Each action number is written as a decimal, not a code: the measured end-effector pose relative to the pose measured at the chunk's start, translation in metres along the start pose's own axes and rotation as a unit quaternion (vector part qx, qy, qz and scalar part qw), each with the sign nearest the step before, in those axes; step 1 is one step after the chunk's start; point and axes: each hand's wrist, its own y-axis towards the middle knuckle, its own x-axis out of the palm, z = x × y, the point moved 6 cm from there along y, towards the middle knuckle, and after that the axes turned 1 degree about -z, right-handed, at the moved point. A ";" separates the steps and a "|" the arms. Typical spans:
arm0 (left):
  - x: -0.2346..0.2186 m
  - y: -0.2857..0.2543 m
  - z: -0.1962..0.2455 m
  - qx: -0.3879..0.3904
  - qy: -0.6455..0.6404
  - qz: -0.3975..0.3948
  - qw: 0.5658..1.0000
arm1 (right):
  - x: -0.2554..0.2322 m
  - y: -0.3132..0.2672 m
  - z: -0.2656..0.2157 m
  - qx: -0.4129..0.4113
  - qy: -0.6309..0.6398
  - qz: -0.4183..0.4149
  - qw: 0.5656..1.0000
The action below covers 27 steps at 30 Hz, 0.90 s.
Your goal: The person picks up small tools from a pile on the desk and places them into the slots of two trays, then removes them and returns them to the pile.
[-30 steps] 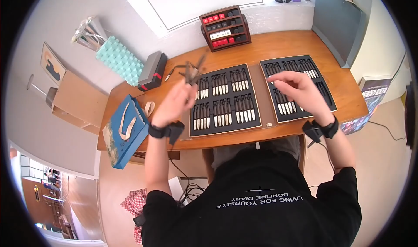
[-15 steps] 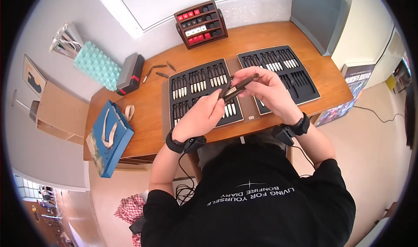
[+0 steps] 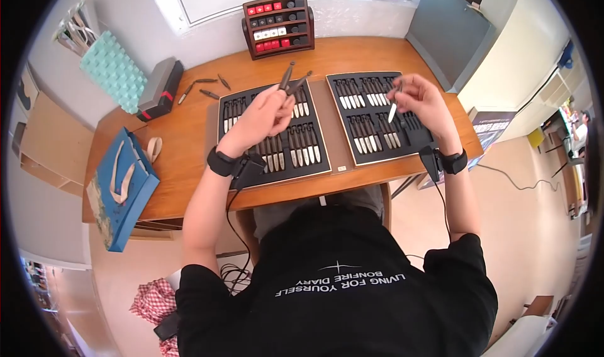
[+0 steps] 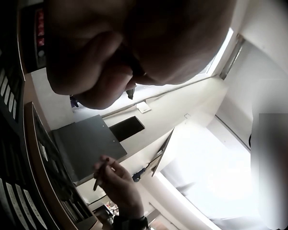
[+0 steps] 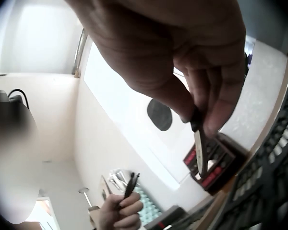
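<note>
My left hand [image 3: 261, 118] is over the left black tray [image 3: 325, 140], fingers curled round a few slim dark pieces [image 3: 287, 75] whose pointed ends stick out past the thumb. Over the right black tray [image 3: 412, 144], my right hand [image 3: 426, 104] pinches one slim piece, its flat white blade-like end [image 3: 392, 113] pointing down. The right wrist view shows this pale end [image 5: 200, 148] below the thumb and fingertip. Rows of similar white-ended pieces fill slots in both trays. Bare dark slots lie under the right hand. Beyond the left tray lie several loose pieces [image 3: 209, 94].
At the back of the wooden desk [image 3: 352, 48] stands a dark rack [image 3: 246, 29] of red, black and white cubes. A grey box [image 3: 165, 83], teal textured holder [image 3: 113, 67] and blue paper bag [image 3: 129, 193] are on the left. A grey panel [image 3: 450, 33] leans back right.
Both hands were together at the dark pieces half a second ago. Now they are apart: the right has moved over the right tray with one piece, the left has drawn back leftward with the others.
</note>
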 end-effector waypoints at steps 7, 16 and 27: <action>-0.005 -0.003 -0.003 -0.007 -0.009 0.017 1.000 | -0.021 -0.017 0.043 0.076 -0.224 -0.023 0.971; -0.007 -0.003 -0.006 -0.003 -0.005 0.017 1.000 | -0.012 -0.026 0.042 0.091 -0.335 0.017 0.938; -0.008 -0.002 -0.011 -0.008 0.000 0.004 1.000 | -0.002 -0.038 0.029 0.101 -0.400 0.039 0.910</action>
